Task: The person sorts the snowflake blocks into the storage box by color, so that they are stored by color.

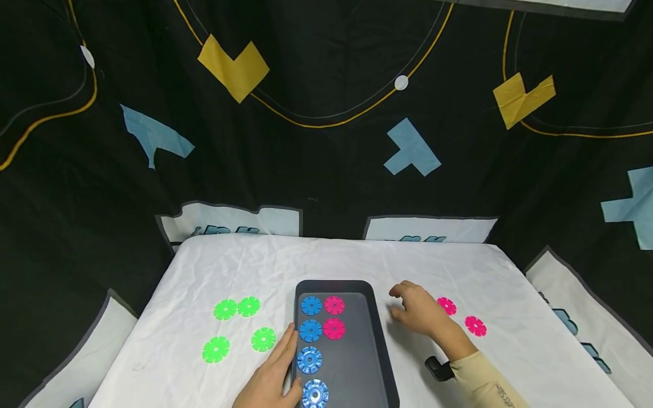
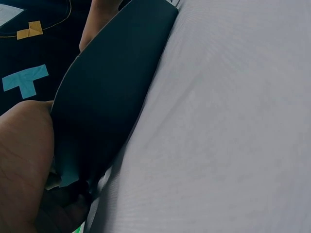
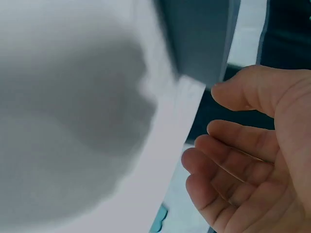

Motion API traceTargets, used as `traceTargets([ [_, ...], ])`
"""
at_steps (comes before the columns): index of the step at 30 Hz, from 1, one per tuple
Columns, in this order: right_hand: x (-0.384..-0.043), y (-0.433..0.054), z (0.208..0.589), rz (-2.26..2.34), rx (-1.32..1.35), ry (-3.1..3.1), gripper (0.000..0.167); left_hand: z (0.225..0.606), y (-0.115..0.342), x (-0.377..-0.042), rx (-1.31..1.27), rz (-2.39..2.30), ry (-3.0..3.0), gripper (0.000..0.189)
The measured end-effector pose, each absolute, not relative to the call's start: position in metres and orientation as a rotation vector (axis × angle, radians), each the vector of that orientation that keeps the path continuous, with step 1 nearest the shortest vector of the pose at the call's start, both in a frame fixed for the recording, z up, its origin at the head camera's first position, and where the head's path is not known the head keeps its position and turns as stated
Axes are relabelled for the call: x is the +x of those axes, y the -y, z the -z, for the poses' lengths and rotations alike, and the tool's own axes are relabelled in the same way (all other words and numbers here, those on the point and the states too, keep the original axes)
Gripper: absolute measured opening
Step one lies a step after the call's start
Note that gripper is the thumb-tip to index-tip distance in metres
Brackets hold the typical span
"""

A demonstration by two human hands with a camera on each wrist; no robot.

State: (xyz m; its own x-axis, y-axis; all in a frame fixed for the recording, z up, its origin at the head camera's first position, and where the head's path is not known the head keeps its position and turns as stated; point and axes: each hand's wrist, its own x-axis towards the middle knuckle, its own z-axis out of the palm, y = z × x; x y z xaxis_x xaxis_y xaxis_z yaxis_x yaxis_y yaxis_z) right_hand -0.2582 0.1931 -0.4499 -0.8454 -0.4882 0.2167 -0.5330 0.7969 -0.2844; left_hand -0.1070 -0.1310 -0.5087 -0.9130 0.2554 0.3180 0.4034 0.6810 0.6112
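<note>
A dark grey tray (image 1: 357, 362) stands on the white-covered table. In its left column lie several blue notched discs (image 1: 310, 331), the nearer ones shinier; beside the upper two lie two pink notched discs (image 1: 334, 328). My left hand (image 1: 275, 368) rests along the tray's left edge, fingers straight, thumb by the rim. The left wrist view shows that hand (image 2: 24, 165) against the tray's dark side (image 2: 107, 77). Right of the tray, my right hand (image 1: 420, 309) hovers over the cloth with fingers loosely bent; nothing is in its palm (image 3: 252, 179) in the right wrist view.
Several green notched discs (image 1: 263, 339) lie on the cloth left of the tray. Two loose pink discs (image 1: 475, 326) lie right of my right hand. A black curtain (image 1: 316, 170) with tape pieces hangs behind the table (image 1: 336, 258).
</note>
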Motion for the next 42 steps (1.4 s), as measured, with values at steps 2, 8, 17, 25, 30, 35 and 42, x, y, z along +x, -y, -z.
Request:
traceTargets([
  [2,-0.262,-0.201,0.453,-0.496,0.768,2.867,0.031,0.508,0.131,-0.107,-0.534,1.044,2.696,0.083],
  [8,-0.269,-0.222,0.466,-0.469,0.619,2.945,0.036,0.508,0.132,-0.107,-0.535,1.052,2.707,0.084],
  [17,-0.274,-0.255,0.475,-0.346,0.394,2.985,0.043,0.507,0.131,-0.106,-0.53,1.063,2.729,0.083],
  [25,-0.272,-0.267,0.473,-0.329,0.209,3.144,0.02,0.506,0.131,-0.106,-0.53,1.066,2.722,0.083],
  [30,-0.272,-0.268,0.473,-0.392,0.232,3.131,0.022,0.508,0.131,-0.106,-0.529,1.075,2.729,0.083],
  [35,-0.269,-0.273,0.472,-0.347,0.122,3.157,0.026,0.51,0.13,-0.107,-0.541,1.073,2.732,0.083],
  [42,-0.267,-0.271,0.469,-0.417,0.102,3.182,0.024,0.505,0.131,-0.106,-0.526,1.092,2.743,0.082],
])
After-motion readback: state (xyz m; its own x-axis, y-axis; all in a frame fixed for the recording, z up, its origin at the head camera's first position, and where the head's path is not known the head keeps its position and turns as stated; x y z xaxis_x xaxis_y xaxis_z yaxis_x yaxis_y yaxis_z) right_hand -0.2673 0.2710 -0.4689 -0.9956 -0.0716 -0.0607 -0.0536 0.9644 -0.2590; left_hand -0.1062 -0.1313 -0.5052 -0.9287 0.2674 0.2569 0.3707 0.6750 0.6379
